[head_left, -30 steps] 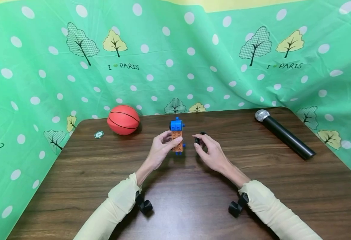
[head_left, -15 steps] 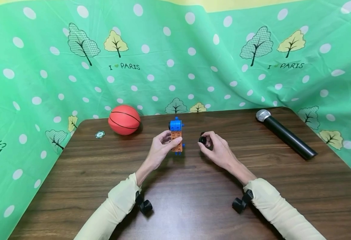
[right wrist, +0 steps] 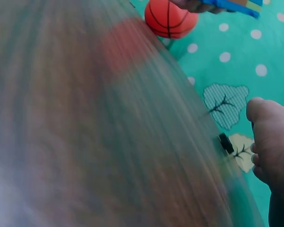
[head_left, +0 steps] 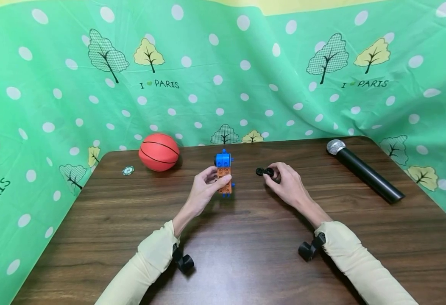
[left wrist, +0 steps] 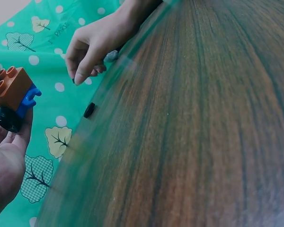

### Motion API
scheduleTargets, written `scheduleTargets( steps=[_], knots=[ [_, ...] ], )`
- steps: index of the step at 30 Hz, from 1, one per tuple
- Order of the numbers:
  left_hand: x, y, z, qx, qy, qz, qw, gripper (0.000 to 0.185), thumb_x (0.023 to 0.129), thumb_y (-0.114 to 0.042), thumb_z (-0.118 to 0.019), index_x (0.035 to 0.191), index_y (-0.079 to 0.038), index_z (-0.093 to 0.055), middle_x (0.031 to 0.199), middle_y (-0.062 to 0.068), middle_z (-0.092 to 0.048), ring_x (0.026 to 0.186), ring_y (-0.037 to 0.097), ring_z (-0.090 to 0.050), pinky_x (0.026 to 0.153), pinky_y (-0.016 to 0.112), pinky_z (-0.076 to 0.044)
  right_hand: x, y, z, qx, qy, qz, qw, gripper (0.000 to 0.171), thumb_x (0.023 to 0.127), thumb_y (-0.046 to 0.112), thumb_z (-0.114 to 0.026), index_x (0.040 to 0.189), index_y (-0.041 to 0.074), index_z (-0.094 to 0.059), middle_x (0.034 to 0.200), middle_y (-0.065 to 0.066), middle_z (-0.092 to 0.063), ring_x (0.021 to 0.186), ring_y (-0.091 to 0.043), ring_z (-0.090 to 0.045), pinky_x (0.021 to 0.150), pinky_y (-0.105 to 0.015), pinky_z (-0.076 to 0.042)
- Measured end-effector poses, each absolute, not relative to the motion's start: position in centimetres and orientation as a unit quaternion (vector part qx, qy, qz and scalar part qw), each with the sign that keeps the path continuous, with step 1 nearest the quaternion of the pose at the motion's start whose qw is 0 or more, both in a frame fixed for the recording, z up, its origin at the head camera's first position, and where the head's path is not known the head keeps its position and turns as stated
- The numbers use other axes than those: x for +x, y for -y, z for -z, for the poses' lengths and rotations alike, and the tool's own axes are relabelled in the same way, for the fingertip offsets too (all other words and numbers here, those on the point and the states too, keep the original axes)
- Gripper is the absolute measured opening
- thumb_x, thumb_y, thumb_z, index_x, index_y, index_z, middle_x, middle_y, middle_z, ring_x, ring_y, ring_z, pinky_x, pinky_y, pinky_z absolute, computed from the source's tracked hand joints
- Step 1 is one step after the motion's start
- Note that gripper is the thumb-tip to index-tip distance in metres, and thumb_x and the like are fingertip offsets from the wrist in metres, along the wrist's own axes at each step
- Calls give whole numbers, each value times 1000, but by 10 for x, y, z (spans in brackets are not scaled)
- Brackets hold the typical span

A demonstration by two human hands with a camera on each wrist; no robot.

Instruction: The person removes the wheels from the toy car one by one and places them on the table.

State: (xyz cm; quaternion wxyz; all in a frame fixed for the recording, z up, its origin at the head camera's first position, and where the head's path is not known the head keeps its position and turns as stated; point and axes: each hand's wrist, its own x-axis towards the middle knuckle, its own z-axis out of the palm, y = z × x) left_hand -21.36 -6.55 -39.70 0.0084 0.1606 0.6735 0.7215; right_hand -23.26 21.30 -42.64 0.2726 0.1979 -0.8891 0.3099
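Observation:
My left hand [head_left: 217, 178] grips a small toy build of orange and blue bricks [head_left: 224, 171], held upright just above the brown table [head_left: 246, 237]. In the left wrist view the build [left wrist: 12, 90] carries a black wheel [left wrist: 8, 118] on its underside. My right hand [head_left: 273, 174] is to the right of the build, fingers curled, and pinches a small black wheel [head_left: 270, 172] at its fingertips. A second black wheel [head_left: 260, 171] lies on the table just left of those fingertips, apart from them [left wrist: 89, 110] [right wrist: 225, 143].
An orange toy basketball [head_left: 159, 151] sits at the back left, with a small round token [head_left: 128, 170] beside it. A black microphone [head_left: 364, 173] lies at the back right. A green dotted cloth [head_left: 223, 76] hangs behind the table.
My right hand has moved right and a little further back with the pinched wheel. The other wheel, earlier behind the fingers, now shows on the table. The left hand has stayed still.

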Motion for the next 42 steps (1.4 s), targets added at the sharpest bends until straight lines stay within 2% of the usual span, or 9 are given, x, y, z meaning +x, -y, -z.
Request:
scheduleTargets(
  steps=[20,32,42],
  knots=[
    [-214,67,398,157,-680,-716,8,47,91,-21,-75,129,5,-63,113,14,-70,99,19,-68,86,30,-56,-257,-229,432,157,921,-277,226,22,97,16,-69,109,-3,-65,89,-15,-60,81,-30,-55,72,-46,-47],
    [-214,66,400,162,-676,-719,7,40,93,-15,-73,126,5,-64,109,13,-71,96,17,-69,85,29,-56,-263,-229,432,147,937,-259,181,25,97,15,-69,112,-5,-65,92,-18,-61,87,-36,-55,76,-50,-46],
    [-213,67,399,164,-681,-714,4,39,93,-13,-73,126,4,-65,108,12,-71,95,16,-68,84,29,-56,-264,-228,434,150,940,-250,176,26,97,15,-69,112,-6,-68,94,-19,-59,88,-38,-54,79,-50,-44]
  ],
)
